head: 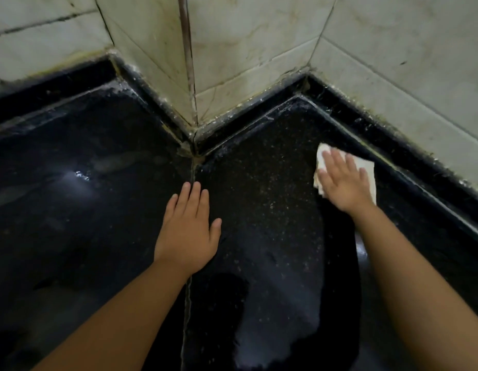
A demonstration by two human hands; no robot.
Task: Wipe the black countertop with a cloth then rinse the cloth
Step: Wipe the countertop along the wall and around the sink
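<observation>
Black, speckled, glossy surface (259, 183), running back to a raised black lip under pale tiled walls (246, 44) that jut forward in an outward corner at the middle of the far edge. Narrow seam (190, 290) cutting the surface from that corner straight toward the near edge. Right hand (342, 183) flat, palm down, on a white cloth (367, 170) near the far right edge, just beside the raised lip; fingers (333, 163) straight and slightly spread, pressing rather than curled round anything, with cloth corners showing past the fingertips on the far side and along the right of the hand. Left hand (188, 231) resting palm down directly on the bare surface near the middle, lying across the seam, fingers extended and close together, thumb out to the right, holding nothing. Both forearms bare, reaching in from the near edge. Wet-looking sheen and a dark streaked patch between the two arms toward the near edge; bright spot of reflected light on the left half. Grime and whitish flecks along the joint between lip and tiles.
</observation>
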